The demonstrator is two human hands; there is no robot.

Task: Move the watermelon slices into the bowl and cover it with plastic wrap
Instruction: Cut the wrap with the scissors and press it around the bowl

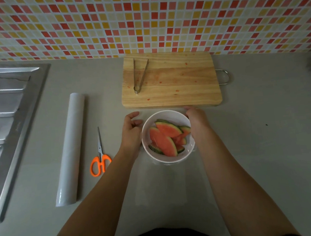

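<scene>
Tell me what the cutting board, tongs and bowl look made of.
Cutting board: pale wood with a matt finish, visible grain bands. Tongs: bare metal, probably steel, with a grey sheen. Bowl: smooth glossy white; ceramic or plastic, cannot tell which.

Taking the bowl (164,115) as the dial's centre: at 12 the cutting board (174,89) lies just beyond, leaving only a thin strip of counter (265,136), and tongs (140,76) rest on its left part. The left hand (132,128) closes 10 o'clock and the right hand (197,119) 2 o'clock, each pinching the sheet of wrap (166,188) that runs flat to 6 between the forearms. At 8 lie scissors (100,160), then the roll (71,149), then the sink (5,131). From 3 to 5 the counter lies open.
</scene>
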